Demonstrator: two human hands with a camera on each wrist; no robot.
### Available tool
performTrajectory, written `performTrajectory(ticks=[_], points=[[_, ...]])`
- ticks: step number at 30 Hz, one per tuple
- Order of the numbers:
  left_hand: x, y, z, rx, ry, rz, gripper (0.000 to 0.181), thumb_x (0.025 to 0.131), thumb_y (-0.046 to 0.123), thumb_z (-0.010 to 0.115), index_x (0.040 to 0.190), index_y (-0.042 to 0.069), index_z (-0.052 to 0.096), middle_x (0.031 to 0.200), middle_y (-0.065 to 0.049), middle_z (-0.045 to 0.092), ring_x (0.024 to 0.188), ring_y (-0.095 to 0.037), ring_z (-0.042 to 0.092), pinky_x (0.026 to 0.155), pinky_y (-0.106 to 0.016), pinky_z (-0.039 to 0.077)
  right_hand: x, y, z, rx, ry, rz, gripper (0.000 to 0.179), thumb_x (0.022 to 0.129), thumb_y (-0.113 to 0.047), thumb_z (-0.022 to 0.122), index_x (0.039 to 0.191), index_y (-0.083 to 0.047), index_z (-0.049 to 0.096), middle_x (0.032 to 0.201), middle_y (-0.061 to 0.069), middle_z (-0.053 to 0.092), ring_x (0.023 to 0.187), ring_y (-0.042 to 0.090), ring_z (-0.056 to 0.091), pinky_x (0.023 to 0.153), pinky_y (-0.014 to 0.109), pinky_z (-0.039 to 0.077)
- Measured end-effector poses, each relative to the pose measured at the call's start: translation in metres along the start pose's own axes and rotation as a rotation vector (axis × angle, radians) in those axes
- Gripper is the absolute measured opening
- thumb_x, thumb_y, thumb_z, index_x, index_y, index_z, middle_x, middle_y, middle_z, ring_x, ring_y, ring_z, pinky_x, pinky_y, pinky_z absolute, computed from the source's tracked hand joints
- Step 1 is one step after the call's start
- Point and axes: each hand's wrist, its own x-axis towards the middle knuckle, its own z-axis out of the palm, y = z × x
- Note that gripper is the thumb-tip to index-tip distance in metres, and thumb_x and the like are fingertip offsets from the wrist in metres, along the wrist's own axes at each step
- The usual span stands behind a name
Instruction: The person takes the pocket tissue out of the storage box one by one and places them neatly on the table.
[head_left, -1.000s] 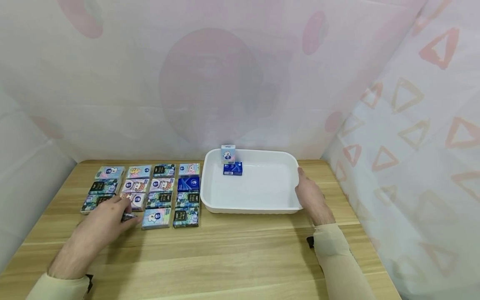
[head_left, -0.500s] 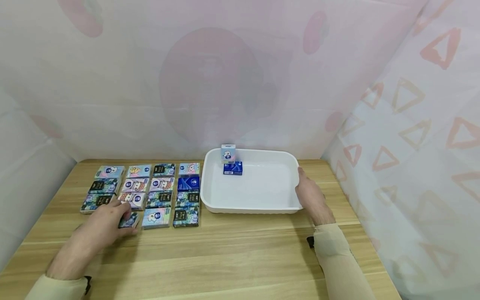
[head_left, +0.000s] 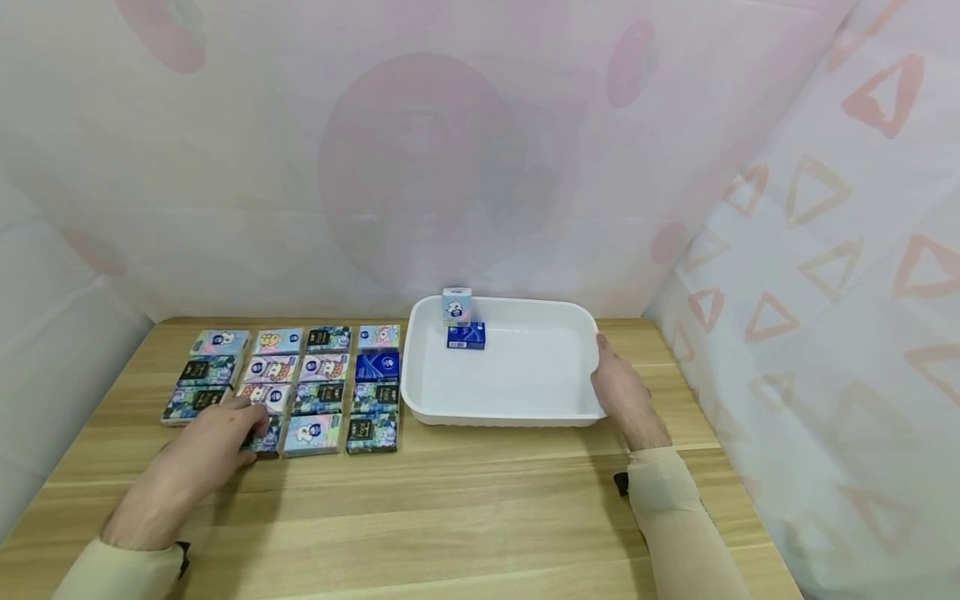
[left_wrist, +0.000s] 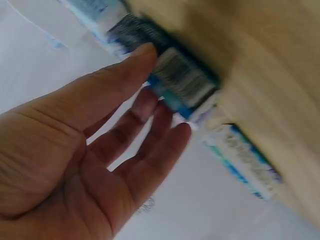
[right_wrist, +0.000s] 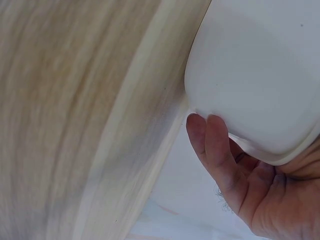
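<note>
My left hand [head_left: 204, 454] is at the front of the rows of packs on the left side of the table. Its thumb and fingers pinch a dark floral tissue pack [head_left: 266, 439], whose barcode side shows in the left wrist view [left_wrist: 185, 80]. That pack lies beside a pale blue tissue pack [head_left: 312, 435] and in front of a pink-and-white one [head_left: 266, 397]. On the other side, my right hand [head_left: 622, 392] grips the right rim of a white plastic tray [head_left: 510, 420]. In the right wrist view, fingers [right_wrist: 217, 142] curl against the tray's outer wall [right_wrist: 250, 75].
Several tissue packs lie flat in columns left of the tray, among them a blue one [head_left: 377, 366]. Inside the tray, a pale blue box-like pack [head_left: 456, 308] stands upright behind a dark blue pack [head_left: 467, 336]. A patterned cloth wall [head_left: 420, 167] rises behind the table.
The dark floral pack has turned down from a tilt and moved flat into the front row, with my left hand still on it. My right hand and the tray have stayed put.
</note>
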Motion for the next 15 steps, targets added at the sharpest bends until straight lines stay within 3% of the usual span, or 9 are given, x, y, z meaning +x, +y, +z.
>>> performTrajectory(ticks=[5, 8, 11, 15], points=[[0.010, 0.022, -0.012, -0.004, -0.009, 0.006, 0.027, 0.089, -0.003, 0.097, 0.107, 0.000, 0.077, 0.100, -0.014, 0.076, 0.087, -0.031, 0.073, 0.078, -0.054, 0.068, -0.001, -0.001, -0.002, 0.009, -0.003, 0.007, 0.073, 0.117, -0.004, 0.042, 0.186, -0.002, 0.019, 0.127, 0.038, 0.077, 0.081, 0.034, 0.077, 0.059, 0.039, 0.059], [0.022, 0.040, -0.017, -0.018, 0.012, 0.017, 0.021, 0.099, 0.008, 0.093, 0.112, 0.000, 0.078, 0.104, -0.015, 0.078, 0.087, -0.029, 0.075, 0.078, -0.052, 0.070, -0.001, -0.001, -0.002, 0.007, -0.010, 0.004, 0.073, 0.116, -0.003, 0.043, 0.186, -0.001, 0.020, 0.109, 0.033, 0.077, 0.074, 0.031, 0.073, 0.055, 0.037, 0.056], [0.034, 0.058, -0.019, -0.021, 0.016, 0.017, 0.030, 0.105, 0.020, 0.090, 0.122, -0.003, 0.079, 0.110, -0.018, 0.080, 0.091, -0.031, 0.078, 0.082, -0.054, 0.071, -0.001, -0.001, -0.002, 0.003, -0.019, 0.007, 0.073, 0.117, -0.003, 0.043, 0.186, 0.000, 0.019, 0.099, 0.030, 0.075, 0.069, 0.030, 0.070, 0.054, 0.037, 0.054], [0.049, 0.076, -0.019, -0.021, 0.027, 0.022, 0.038, 0.109, 0.026, 0.087, 0.132, -0.003, 0.078, 0.118, -0.020, 0.082, 0.098, -0.033, 0.079, 0.088, -0.057, 0.072, 0.000, -0.002, -0.002, -0.003, -0.014, 0.008, 0.072, 0.117, -0.003, 0.042, 0.186, 0.000, 0.020, 0.120, 0.039, 0.078, 0.077, 0.032, 0.075, 0.058, 0.039, 0.059]])
